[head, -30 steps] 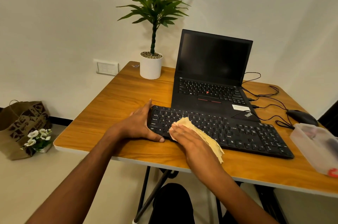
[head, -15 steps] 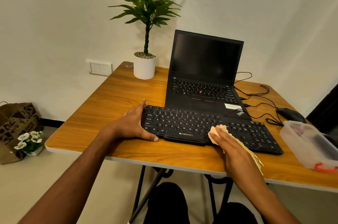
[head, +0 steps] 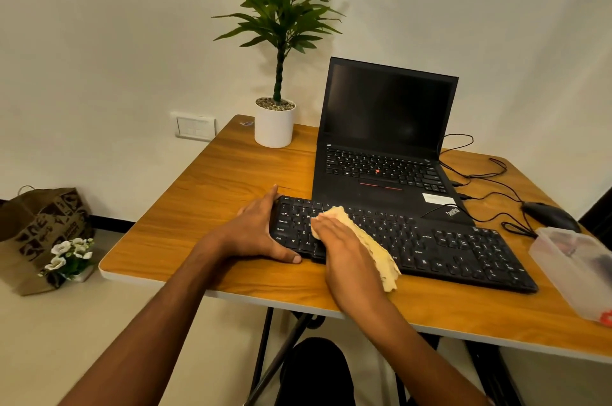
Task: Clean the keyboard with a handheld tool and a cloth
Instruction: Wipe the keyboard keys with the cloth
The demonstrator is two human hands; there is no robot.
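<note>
A long black plastic keyboard (head: 440, 246) lies flat, running from frame centre down toward the lower right, with a crumpled pale-yellow cloth (head: 371, 243) draped over its left keys (partly hidden under a hand).

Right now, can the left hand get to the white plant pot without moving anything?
Probably yes. The left hand holds the keyboard's left end, and only bare table lies between it and the white plant pot. The laptop sits off to the right, out of the way.

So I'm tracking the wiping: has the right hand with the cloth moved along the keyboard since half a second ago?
Yes. The right hand and cloth slid left along the keyboard, toward the left hand.
</note>
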